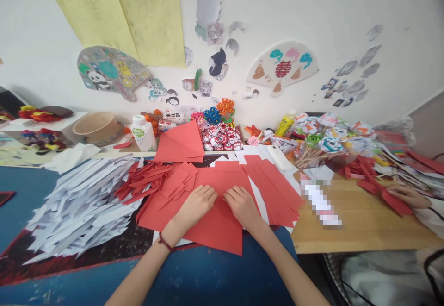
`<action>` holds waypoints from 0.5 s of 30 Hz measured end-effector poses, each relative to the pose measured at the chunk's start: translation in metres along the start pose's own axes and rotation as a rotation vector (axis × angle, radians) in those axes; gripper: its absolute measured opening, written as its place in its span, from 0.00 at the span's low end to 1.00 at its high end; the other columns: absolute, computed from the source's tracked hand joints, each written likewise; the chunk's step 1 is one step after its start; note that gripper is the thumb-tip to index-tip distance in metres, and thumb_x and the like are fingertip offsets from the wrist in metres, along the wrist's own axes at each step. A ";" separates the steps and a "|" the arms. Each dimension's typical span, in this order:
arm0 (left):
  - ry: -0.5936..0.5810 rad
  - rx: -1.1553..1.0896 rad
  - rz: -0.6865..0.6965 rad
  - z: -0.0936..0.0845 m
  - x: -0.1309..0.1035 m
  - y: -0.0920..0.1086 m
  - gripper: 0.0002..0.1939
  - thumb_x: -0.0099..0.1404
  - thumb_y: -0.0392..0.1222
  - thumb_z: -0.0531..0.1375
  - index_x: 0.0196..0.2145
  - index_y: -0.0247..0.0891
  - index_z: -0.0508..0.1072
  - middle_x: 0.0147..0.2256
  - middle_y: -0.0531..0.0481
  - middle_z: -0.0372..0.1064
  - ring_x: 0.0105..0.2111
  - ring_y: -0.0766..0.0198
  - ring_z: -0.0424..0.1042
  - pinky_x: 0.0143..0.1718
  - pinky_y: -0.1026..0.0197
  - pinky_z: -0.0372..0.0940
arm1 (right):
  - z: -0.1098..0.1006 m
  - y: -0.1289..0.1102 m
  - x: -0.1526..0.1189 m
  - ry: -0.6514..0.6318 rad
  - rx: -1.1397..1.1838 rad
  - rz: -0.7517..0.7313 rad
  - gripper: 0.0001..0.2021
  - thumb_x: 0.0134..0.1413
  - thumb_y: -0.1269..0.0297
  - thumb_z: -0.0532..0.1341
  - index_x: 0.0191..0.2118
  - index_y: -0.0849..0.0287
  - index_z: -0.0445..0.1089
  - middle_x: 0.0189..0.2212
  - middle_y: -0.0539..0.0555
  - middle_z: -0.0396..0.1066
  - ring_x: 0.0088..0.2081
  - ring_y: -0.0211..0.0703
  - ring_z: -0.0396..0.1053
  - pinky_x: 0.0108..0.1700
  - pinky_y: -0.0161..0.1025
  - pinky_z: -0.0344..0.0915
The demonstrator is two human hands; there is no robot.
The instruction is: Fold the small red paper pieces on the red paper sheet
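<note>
My left hand (198,203), with a dark red cord bracelet (165,242) on the wrist, has its fingers curled and pinched together. Facing it, a small gap away, my right hand (243,206) is curled in the same way. Both grip red paper over the large red sheets (218,239); the edges of the held piece blend with the red below. Left of my hands lie small red paper rectangles (180,180) and a heap of folded red strips (147,181). Long red paper strips (270,185) fan out beside my right hand.
A big pile of folded white paper (86,204) covers the left. Behind stand a white bottle (143,132), red-and-white folded balls (222,137) and paper flowers (211,114). At right, another person's hand (409,196) holds red paper (395,200) over a wooden table (364,232).
</note>
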State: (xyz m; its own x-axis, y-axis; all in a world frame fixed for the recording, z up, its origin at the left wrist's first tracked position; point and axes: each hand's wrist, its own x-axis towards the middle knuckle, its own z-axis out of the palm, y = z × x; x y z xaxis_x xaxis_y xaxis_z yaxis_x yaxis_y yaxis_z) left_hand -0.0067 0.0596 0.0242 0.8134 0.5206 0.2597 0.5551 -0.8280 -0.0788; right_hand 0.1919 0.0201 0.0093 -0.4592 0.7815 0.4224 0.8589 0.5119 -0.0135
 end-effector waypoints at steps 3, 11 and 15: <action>0.039 -0.109 -0.048 -0.007 -0.001 0.007 0.09 0.72 0.37 0.51 0.38 0.37 0.70 0.32 0.49 0.68 0.35 0.58 0.64 0.37 0.56 0.57 | 0.006 -0.004 -0.001 0.111 0.054 -0.010 0.15 0.61 0.79 0.49 0.30 0.60 0.69 0.27 0.55 0.66 0.31 0.45 0.60 0.34 0.41 0.56; 0.098 -0.208 0.006 -0.014 -0.025 0.016 0.13 0.72 0.36 0.49 0.32 0.36 0.69 0.29 0.49 0.67 0.29 0.60 0.63 0.32 0.58 0.56 | -0.006 -0.021 -0.007 0.139 0.220 0.011 0.14 0.53 0.81 0.50 0.25 0.59 0.66 0.23 0.52 0.62 0.26 0.41 0.57 0.28 0.39 0.52; 0.171 -0.255 -0.062 -0.016 -0.043 0.015 0.14 0.73 0.38 0.49 0.32 0.36 0.71 0.26 0.50 0.67 0.27 0.62 0.62 0.30 0.60 0.55 | -0.012 -0.024 -0.013 0.094 0.458 0.048 0.18 0.55 0.84 0.47 0.37 0.59 0.71 0.31 0.53 0.69 0.32 0.41 0.65 0.33 0.36 0.61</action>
State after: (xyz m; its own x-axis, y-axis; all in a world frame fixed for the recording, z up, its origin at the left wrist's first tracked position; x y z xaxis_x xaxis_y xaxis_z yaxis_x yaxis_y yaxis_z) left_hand -0.0359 0.0215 0.0269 0.7261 0.5471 0.4165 0.5239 -0.8325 0.1802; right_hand 0.1800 -0.0071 0.0151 -0.3808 0.7830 0.4918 0.6805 0.5975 -0.4243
